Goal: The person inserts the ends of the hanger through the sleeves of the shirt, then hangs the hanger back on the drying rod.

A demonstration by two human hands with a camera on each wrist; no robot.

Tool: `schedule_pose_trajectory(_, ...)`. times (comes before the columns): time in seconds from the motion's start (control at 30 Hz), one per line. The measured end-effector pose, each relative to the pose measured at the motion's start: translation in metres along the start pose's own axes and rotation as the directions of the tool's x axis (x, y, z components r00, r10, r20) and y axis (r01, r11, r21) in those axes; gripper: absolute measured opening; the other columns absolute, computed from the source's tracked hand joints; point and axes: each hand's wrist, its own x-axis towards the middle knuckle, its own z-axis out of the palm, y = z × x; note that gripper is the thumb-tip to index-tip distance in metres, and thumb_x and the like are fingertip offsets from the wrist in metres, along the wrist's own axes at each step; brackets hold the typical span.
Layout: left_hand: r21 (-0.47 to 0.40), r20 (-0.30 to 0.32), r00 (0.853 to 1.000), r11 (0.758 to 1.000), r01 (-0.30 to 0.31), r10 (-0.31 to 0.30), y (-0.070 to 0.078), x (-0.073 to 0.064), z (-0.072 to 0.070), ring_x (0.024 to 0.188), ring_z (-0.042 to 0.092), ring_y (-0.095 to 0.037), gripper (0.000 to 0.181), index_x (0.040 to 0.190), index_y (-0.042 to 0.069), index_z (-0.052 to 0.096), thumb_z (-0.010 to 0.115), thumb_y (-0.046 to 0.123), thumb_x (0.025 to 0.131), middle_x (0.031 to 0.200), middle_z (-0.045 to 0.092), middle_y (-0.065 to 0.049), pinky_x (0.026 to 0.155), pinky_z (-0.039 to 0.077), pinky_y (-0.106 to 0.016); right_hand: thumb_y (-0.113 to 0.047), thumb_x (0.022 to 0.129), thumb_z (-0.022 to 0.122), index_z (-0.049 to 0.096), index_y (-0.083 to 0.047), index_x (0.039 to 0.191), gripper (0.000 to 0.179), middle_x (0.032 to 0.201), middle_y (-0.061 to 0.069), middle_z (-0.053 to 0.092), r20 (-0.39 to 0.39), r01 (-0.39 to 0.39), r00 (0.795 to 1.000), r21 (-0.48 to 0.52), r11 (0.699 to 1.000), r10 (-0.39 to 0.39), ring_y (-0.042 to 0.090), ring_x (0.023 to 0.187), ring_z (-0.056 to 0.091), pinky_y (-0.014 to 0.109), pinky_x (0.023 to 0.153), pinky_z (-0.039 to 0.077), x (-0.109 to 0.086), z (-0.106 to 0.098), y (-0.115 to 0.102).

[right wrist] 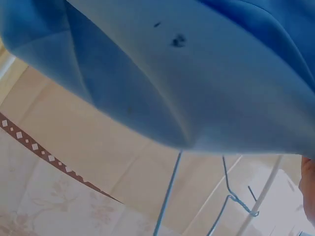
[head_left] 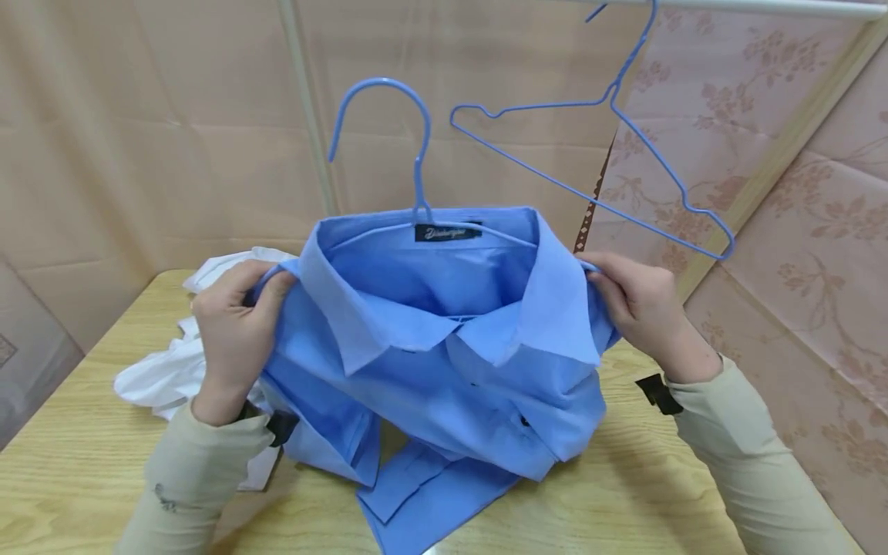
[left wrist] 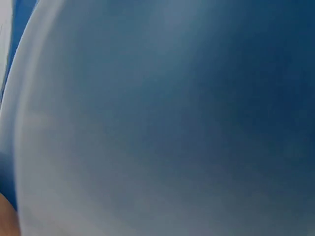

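A light blue collared shirt (head_left: 416, 393) hangs on a blue wire hanger (head_left: 422, 166), whose hook rises above the collar and whose arms show inside the neck. My left hand (head_left: 236, 331) pinches one shoulder of the shirt, thumb and fingers curled over cloth and hanger end. On the other side, my right hand (head_left: 641, 308) grips the opposite shoulder the same way. The shirt's lower part drapes in folds onto the table. Blue cloth (left wrist: 147, 118) fills almost all of the left wrist view. In the right wrist view, the shirt (right wrist: 236, 98) covers the upper half.
A second blue wire hanger (head_left: 541, 173) hangs from a white rail (head_left: 784, 8) at upper right. White crumpled cloth (head_left: 163, 374) lies on the wooden table (head_left: 83, 455), left of the shirt. Beige curtains (head_left: 208, 139) and a flowered pink one (head_left: 832, 254) stand behind.
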Motion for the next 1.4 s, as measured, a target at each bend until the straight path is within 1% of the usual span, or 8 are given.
schedule_pose_trajectory(0.17, -0.027, 0.064, 0.996, 0.998, 0.060, -0.058, 0.002, 0.000, -0.001, 0.070, 0.055, 0.004, 0.007, 0.078, -0.006, 0.068, 0.070, 0.000, 0.076, 0.077, 0.060, 0.025, 0.065, 0.039, -0.013, -0.034, 0.097, 0.038, 0.066, -0.001, 0.097, 0.043, 0.081, 0.013, 0.068, -0.058, -0.019, 0.998, -0.071, 0.997, 0.015, 0.020, 0.057, 0.061, 0.023, 0.056, 0.043, -0.001, -0.007, -0.004)
schedule_pose_trajectory(0.5, -0.011, 0.119, 0.976, 0.983, 0.186, -0.183, 0.002, 0.003, -0.001, 0.073, 0.055, -0.003, 0.013, 0.086, -0.001, 0.068, 0.067, 0.012, 0.082, 0.080, 0.066, 0.003, 0.066, 0.039, -0.016, -0.039, 0.094, 0.042, 0.067, -0.001, 0.091, 0.046, 0.067, 0.012, 0.064, -0.209, -0.110, 0.974, -0.091, 0.990, 0.089, 0.011, 0.041, 0.041, 0.021, 0.046, 0.032, -0.005, -0.010, 0.005)
schedule_pose_trajectory(0.67, -0.056, 0.147, 0.942, 0.948, 0.312, -0.301, 0.000, 0.004, 0.000, 0.073, 0.054, -0.008, 0.021, 0.097, 0.000, 0.065, 0.061, 0.018, 0.087, 0.086, 0.064, 0.009, 0.062, 0.039, -0.018, -0.036, 0.094, 0.045, 0.067, -0.001, 0.088, 0.042, 0.063, 0.012, 0.061, -0.246, -0.182, 0.958, -0.120, 0.976, 0.148, 0.005, 0.042, 0.036, 0.018, 0.044, 0.027, -0.010, -0.012, 0.008)
schedule_pose_trajectory(0.93, -0.167, 0.247, 0.893, 0.891, 0.423, -0.378, 0.003, 0.000, 0.005, 0.087, 0.055, -0.007, 0.032, 0.125, 0.002, 0.046, 0.047, 0.011, 0.094, 0.109, 0.057, 0.001, 0.074, 0.041, -0.015, -0.018, 0.091, 0.052, 0.069, -0.002, 0.091, 0.023, 0.066, 0.012, 0.063, -0.255, -0.321, 0.926, -0.147, 0.936, 0.277, -0.010, 0.053, 0.038, 0.013, 0.053, 0.030, -0.017, -0.019, 0.012)
schedule_pose_trajectory(1.07, -0.062, 0.351, 0.847, 0.893, 0.446, -0.399, -0.002, -0.005, 0.012, 0.102, 0.053, -0.010, 0.045, 0.135, 0.003, 0.033, 0.046, 0.016, 0.095, 0.122, 0.053, -0.010, 0.085, 0.040, -0.018, -0.010, 0.088, 0.055, 0.069, 0.000, 0.090, 0.016, 0.068, 0.014, 0.064, -0.290, -0.371, 0.899, -0.112, 0.922, 0.327, -0.017, 0.060, 0.037, 0.007, 0.059, 0.030, -0.020, -0.021, 0.017)
schedule_pose_trajectory(1.23, 0.105, 0.488, 0.765, 0.898, 0.428, -0.421, -0.010, -0.016, 0.027, 0.115, 0.046, -0.027, 0.051, 0.136, 0.003, 0.030, 0.050, 0.023, 0.093, 0.130, 0.046, -0.019, 0.096, 0.034, -0.040, -0.009, 0.088, 0.057, 0.068, 0.001, 0.089, 0.015, 0.071, -0.023, 0.056, -0.342, -0.425, 0.864, -0.107, 0.899, 0.368, -0.018, 0.057, 0.037, 0.006, 0.058, 0.028, -0.024, -0.026, 0.025)
schedule_pose_trajectory(1.3, 0.136, 0.517, 0.746, 0.901, 0.412, -0.419, -0.012, -0.019, 0.034, 0.114, 0.046, -0.031, 0.050, 0.134, 0.002, 0.033, 0.052, 0.021, 0.092, 0.129, 0.046, -0.021, 0.096, 0.034, -0.044, -0.012, 0.088, 0.057, 0.069, 0.001, 0.090, 0.017, 0.075, -0.032, 0.048, -0.358, -0.446, 0.854, -0.125, 0.886, 0.379, -0.018, 0.056, 0.036, 0.007, 0.057, 0.027, -0.026, -0.028, 0.027)
schedule_pose_trajectory(1.4, 0.140, 0.532, 0.743, 0.907, 0.396, -0.406, -0.016, -0.022, 0.045, 0.115, 0.047, -0.032, 0.047, 0.133, 0.002, 0.035, 0.051, 0.015, 0.091, 0.128, 0.048, -0.021, 0.095, 0.036, -0.045, -0.015, 0.089, 0.056, 0.068, 0.000, 0.092, 0.020, 0.066, -0.015, 0.059, -0.364, -0.464, 0.848, -0.161, 0.871, 0.384, -0.018, 0.056, 0.033, 0.009, 0.056, 0.026, -0.025, -0.030, 0.029)
